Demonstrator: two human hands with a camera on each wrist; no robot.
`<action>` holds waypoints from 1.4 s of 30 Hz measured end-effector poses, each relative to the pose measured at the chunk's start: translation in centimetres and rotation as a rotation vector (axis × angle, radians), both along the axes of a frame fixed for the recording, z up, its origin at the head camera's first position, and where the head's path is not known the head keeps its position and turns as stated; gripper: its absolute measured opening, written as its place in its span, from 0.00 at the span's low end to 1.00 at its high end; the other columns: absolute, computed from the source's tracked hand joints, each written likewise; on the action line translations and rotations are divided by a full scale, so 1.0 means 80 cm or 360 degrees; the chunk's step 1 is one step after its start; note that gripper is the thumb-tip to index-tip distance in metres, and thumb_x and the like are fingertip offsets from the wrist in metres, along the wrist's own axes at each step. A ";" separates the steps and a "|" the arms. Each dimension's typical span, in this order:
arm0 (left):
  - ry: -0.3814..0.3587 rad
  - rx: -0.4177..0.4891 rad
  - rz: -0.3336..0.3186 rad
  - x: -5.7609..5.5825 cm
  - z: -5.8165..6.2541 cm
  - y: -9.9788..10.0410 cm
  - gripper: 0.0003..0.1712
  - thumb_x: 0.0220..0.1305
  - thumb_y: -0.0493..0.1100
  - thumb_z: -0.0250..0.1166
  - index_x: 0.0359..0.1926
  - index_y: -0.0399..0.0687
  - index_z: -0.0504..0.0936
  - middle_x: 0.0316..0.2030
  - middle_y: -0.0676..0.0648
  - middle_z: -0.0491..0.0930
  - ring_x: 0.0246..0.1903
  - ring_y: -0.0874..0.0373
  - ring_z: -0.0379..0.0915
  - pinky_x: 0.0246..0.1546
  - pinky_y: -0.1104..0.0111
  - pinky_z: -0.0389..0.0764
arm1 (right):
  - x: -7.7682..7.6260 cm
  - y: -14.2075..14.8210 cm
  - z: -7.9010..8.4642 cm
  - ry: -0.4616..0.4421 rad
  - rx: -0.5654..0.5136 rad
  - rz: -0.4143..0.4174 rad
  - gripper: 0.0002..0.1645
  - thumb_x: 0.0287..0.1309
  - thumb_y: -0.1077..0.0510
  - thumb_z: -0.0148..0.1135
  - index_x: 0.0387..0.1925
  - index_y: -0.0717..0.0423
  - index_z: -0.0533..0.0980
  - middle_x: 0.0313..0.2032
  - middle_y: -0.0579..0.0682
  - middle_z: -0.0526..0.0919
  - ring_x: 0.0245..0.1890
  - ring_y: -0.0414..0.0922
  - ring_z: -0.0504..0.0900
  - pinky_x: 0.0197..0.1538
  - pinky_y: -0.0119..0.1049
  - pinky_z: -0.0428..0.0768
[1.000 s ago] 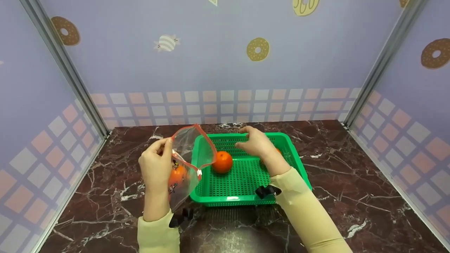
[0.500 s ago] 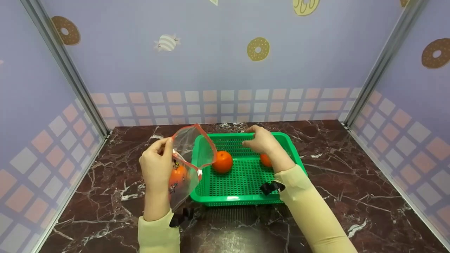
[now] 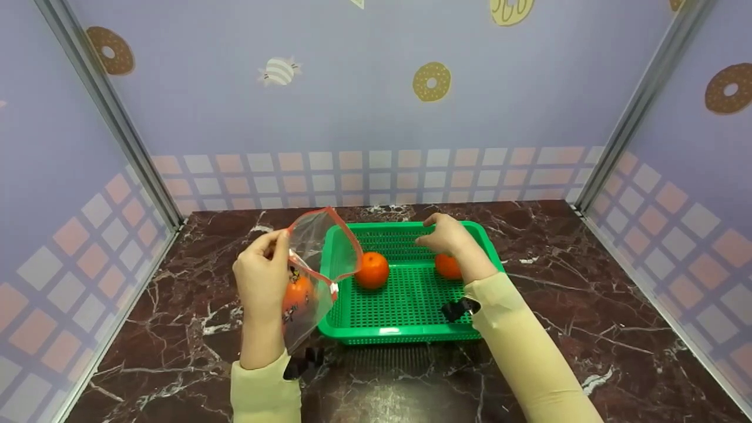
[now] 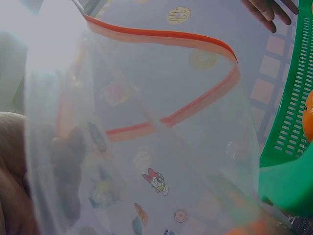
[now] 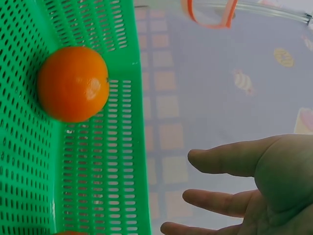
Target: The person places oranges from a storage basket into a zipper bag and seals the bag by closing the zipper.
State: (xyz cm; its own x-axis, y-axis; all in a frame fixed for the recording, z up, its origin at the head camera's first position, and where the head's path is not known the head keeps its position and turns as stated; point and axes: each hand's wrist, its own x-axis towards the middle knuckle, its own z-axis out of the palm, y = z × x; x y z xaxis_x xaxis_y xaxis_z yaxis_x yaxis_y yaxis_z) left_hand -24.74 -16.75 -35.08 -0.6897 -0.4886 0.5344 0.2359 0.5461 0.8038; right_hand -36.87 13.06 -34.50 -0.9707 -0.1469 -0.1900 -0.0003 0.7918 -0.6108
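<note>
My left hand (image 3: 264, 273) pinches the rim of a clear zip bag (image 4: 161, 152) with a red zip strip and small cartoon prints. The bag's mouth gapes, and an orange (image 3: 298, 292) shows inside it. In the head view, my right hand (image 3: 451, 235) hovers over the back right of a green plastic basket (image 3: 393, 333), fingers spread, holding nothing. One orange (image 3: 373, 271) lies at the basket's left side, close to the bag's edge. Another orange (image 3: 447, 266) lies at the right, partly covered by the right hand and wrist.
The basket stands on a dark red marbled tabletop (image 3: 194, 352). Behind it rises a lilac wall (image 3: 364, 106) with printed sweets and pink and white squares, and side panels close in left and right. Black wrist mounts (image 3: 461, 308) sit on pale yellow sleeves (image 3: 529, 358).
My right hand has drifted to the right over the basket, uncovering more of the right orange. The left hand and the bag have stayed in place.
</note>
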 end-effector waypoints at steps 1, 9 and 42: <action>0.0005 -0.0003 0.0002 0.000 0.000 0.000 0.11 0.71 0.42 0.67 0.41 0.40 0.92 0.20 0.45 0.81 0.14 0.70 0.59 0.20 0.77 0.62 | -0.001 0.001 -0.001 -0.0006 0.0005 -0.0005 0.36 0.67 0.54 0.66 0.71 0.62 0.67 0.69 0.66 0.72 0.62 0.61 0.79 0.62 0.54 0.79; 0.0010 0.0018 -0.0015 0.001 0.001 0.000 0.10 0.71 0.42 0.67 0.41 0.40 0.92 0.19 0.46 0.80 0.11 0.72 0.60 0.17 0.79 0.63 | -0.009 0.010 -0.009 -0.0043 0.0098 -0.0009 0.36 0.69 0.53 0.65 0.71 0.65 0.66 0.70 0.67 0.70 0.69 0.64 0.72 0.69 0.57 0.74; 0.0014 -0.0005 -0.0036 0.000 0.000 0.000 0.10 0.72 0.41 0.66 0.41 0.40 0.91 0.19 0.45 0.79 0.12 0.71 0.56 0.17 0.78 0.59 | -0.023 0.024 -0.037 -0.0049 0.0454 -0.0074 0.30 0.63 0.54 0.69 0.61 0.68 0.75 0.63 0.66 0.78 0.59 0.63 0.79 0.64 0.59 0.77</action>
State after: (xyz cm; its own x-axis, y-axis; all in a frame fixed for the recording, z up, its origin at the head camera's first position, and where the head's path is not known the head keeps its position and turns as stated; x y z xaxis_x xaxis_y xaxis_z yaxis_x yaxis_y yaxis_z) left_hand -24.70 -16.72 -35.08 -0.6961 -0.4710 0.5418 0.2553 0.5430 0.8000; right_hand -38.72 14.98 -37.49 -0.9683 -0.0390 -0.2465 0.0549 0.9303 -0.3625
